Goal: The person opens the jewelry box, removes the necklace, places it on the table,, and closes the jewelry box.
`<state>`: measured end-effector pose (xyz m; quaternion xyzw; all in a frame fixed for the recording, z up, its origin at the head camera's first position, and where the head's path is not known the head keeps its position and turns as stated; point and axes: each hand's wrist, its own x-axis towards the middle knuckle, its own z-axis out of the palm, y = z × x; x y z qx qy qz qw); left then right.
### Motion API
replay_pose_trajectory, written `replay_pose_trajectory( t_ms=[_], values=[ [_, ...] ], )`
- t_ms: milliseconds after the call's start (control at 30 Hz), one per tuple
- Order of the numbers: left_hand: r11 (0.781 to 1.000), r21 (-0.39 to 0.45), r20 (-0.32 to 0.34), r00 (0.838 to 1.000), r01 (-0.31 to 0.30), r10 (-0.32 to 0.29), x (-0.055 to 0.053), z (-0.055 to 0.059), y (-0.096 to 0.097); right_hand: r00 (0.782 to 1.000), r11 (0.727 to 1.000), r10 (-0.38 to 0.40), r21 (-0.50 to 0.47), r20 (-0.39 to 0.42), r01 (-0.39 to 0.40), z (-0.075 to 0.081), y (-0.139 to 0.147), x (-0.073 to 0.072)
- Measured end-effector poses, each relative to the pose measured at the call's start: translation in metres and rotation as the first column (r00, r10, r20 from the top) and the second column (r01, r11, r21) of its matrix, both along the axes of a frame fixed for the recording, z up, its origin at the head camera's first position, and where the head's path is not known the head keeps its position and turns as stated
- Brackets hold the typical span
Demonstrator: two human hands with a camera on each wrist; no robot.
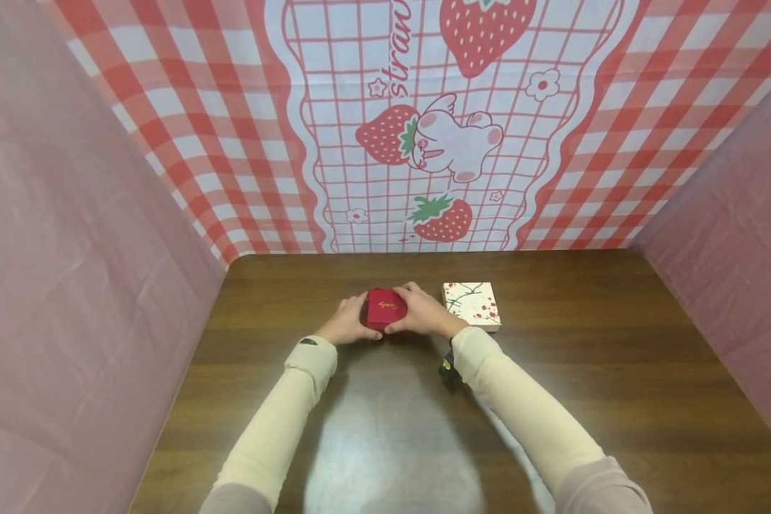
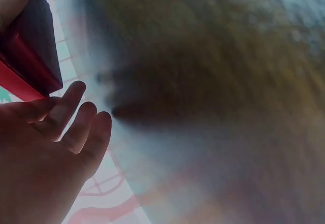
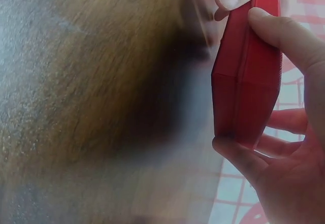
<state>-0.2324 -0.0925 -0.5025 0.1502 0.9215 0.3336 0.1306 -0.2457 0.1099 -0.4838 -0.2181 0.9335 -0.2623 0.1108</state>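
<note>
Both hands hold a small red box (image 1: 383,308) with gold lettering on its top, over the far middle of the brown table. The left hand (image 1: 350,320) grips its left side, with the thumb on the near face and the index finger at the far side; its other fingers extend loosely in the left wrist view. Around the right side, the right hand (image 1: 422,312) has its thumb on the near face and fingers behind. A seam runs along the box's side (image 3: 244,76) in the right wrist view, where the left thumb also shows at the top.
A flat white box (image 1: 472,303) with red flowers and dark branches lies beyond the right wrist on the table (image 1: 585,343). A red-checked strawberry cloth (image 1: 424,128) hangs behind the table. Pink cloth walls (image 1: 90,285) stand at both sides.
</note>
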Motion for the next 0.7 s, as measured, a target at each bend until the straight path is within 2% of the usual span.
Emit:
replay_pose_trajectory(
  t_ms=[267, 467, 700],
  values=[
    [0.999, 0.034, -0.014, 1.000, -0.004, 0.004, 0.001, 0.000, -0.003, 1.000, 1.000, 0.012, -0.009, -0.029, -0.012, 0.006, -0.001, 0.002],
    [0.997, 0.071, -0.042, 0.999, 0.017, -0.014, 0.001, -0.001, -0.006, 0.998, 0.999, 0.031, -0.024, -0.054, -0.033, 0.012, -0.002, 0.005],
    [0.993, 0.121, -0.027, 1.000, 0.008, -0.005, 0.003, 0.000, -0.005, 0.997, 0.999, 0.039, -0.005, -0.067, -0.040, 0.020, 0.001, 0.005]
  ],
)
